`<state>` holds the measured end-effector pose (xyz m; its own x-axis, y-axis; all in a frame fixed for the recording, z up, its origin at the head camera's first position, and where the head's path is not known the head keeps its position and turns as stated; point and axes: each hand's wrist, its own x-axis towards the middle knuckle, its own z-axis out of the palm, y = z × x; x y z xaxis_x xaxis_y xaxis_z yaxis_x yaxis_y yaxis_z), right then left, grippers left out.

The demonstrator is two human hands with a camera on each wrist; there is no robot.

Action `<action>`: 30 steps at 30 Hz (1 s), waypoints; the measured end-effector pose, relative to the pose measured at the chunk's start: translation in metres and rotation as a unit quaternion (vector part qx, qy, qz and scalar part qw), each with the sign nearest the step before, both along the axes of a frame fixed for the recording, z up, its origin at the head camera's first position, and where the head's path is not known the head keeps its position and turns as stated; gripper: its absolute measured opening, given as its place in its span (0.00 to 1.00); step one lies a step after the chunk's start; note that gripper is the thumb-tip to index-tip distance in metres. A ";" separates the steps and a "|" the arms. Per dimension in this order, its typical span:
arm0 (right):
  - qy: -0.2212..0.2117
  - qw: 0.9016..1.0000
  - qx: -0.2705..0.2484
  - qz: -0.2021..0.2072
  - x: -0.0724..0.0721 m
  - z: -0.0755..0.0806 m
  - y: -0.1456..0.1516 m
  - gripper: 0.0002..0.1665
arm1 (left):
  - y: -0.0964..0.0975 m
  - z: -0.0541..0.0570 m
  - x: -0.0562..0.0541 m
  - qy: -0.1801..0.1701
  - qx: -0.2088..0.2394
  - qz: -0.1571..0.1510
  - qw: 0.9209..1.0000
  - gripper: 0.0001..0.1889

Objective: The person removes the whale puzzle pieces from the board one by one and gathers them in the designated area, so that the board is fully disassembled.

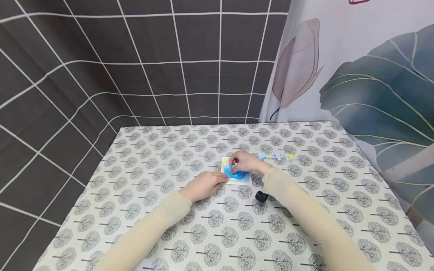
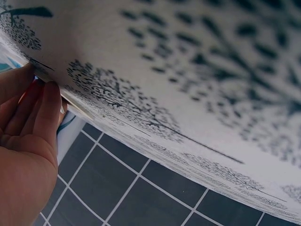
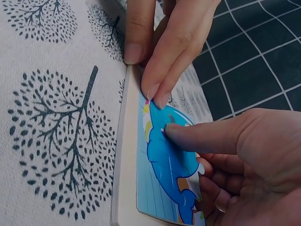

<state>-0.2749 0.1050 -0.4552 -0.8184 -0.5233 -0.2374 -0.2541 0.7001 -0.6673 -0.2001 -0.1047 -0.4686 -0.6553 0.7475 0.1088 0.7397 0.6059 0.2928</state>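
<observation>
A small jigsaw puzzle board [image 1: 246, 182] with a pale border lies flat on the table. Its picture shows a blue whale-like sea animal [image 3: 164, 160]. My right hand [image 1: 246, 162] is over the board, thumb pressing the face of a blue puzzle piece [image 3: 181, 146] and the other fingers curled at its far side, pinching it. The piece's outline is partly hidden by the fingers. At the board's left side, my left hand [image 1: 207, 184] rests fairly straight fingertips on the picture, with the thumb touching the border. In the left wrist view the left hand [image 2: 28, 146] hides most of the board.
Several small loose puzzle pieces [image 1: 277, 156] lie beyond the right hand, to the right of the board. A short black object [image 1: 261, 196] sits beside the right sleeve [image 1: 288, 192]. The tablecloth [image 1: 135, 195] has a tree print. A dark gridded curtain [image 1: 200, 75] hangs behind the table.
</observation>
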 end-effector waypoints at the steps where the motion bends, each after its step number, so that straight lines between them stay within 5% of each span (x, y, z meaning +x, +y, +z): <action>1: -0.001 1.000 -0.001 0.001 0.000 0.001 0.000 0.14 | 0.000 0.000 0.000 0.000 -0.001 0.000 1.000 0.14; 13: -0.005 1.000 -0.012 0.025 0.001 0.000 0.003 0.11 | -0.001 -0.001 -0.001 0.000 0.003 0.000 1.000 0.13; 30: -0.048 0.997 -0.065 0.005 -0.003 -0.008 0.007 0.11 | 0.001 -0.002 -0.001 0.001 0.003 0.003 1.000 0.13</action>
<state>-0.2783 0.1125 -0.4635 -0.7903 -0.5624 -0.2432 -0.1914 0.6037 -0.7739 -0.2011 -0.1037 -0.4705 -0.6589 0.7436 0.1134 0.7370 0.6081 0.2949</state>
